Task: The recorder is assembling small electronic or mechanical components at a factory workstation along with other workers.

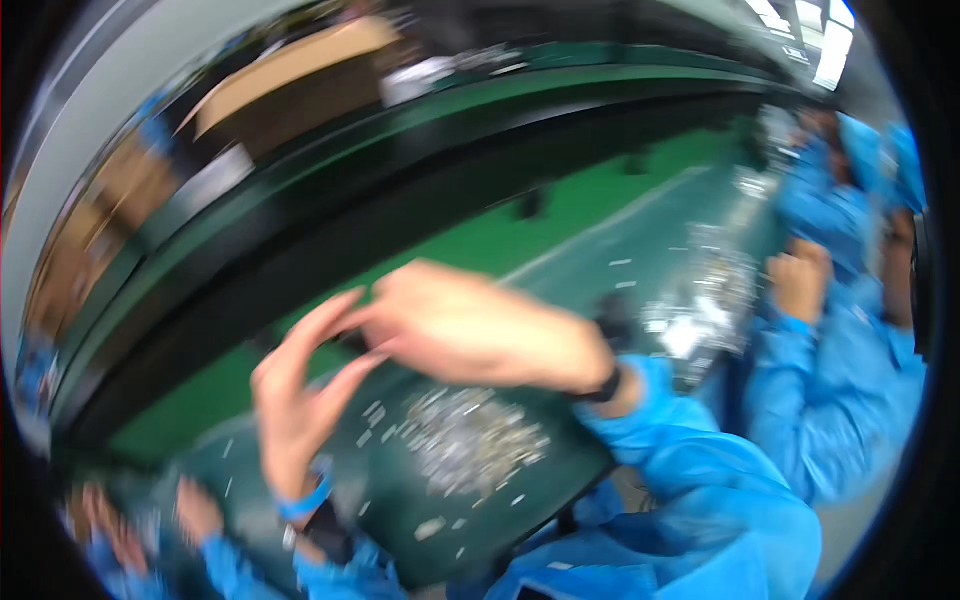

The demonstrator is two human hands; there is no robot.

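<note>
My left hand (295,390) is raised over the green work table (385,535), its fingers and thumb curved in a C shape. From the other side my right hand (450,325) reaches across, and the fingertips of both hands come together. Its fingers are pressed together. Something small and dark seems to sit between the fingertips, but motion blur hides what it is. Below the hands lies a heap of small silvery and yellowish pieces (475,440), with several loose ones scattered round it.
A second pile of shiny pieces (705,300) lies farther right, beside co-workers in blue sleeves (820,400). Another person's hand (197,510) is at the lower left. Beyond a dark ledge (300,245) stand a cardboard box (300,85) and other cartons.
</note>
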